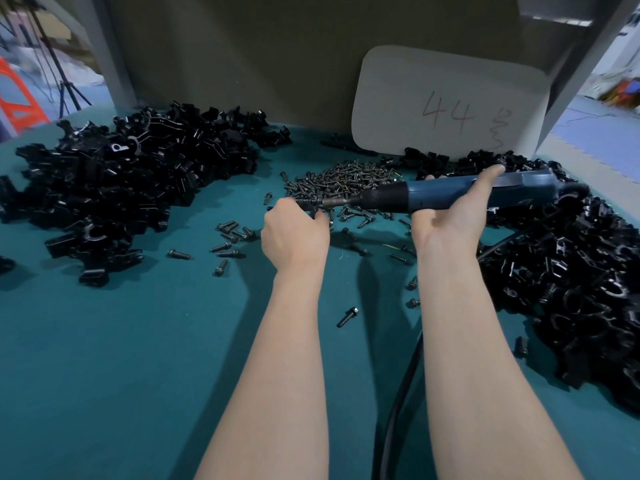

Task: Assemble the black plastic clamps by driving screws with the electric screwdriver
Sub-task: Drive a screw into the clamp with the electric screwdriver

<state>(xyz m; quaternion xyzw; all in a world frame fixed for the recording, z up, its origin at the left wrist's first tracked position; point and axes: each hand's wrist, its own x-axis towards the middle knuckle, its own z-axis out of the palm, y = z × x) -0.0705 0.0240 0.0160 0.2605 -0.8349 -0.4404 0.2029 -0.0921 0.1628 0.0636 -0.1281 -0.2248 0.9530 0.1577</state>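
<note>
A: Clamp point(305, 204) position?
B: Pinched in the left hand point(294, 232) fingers, screwdriver point(446, 192) tip just beyond them — right hand point(450, 211) wrapped round it. I'd keep that tip square, pressing gently.

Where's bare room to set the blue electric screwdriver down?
Free: the teal mat front-left, bordered by the left heap of black plastic clamps and the left forearm. Crowded: dark metal screws centre, right clamp heap, black cable.
</note>
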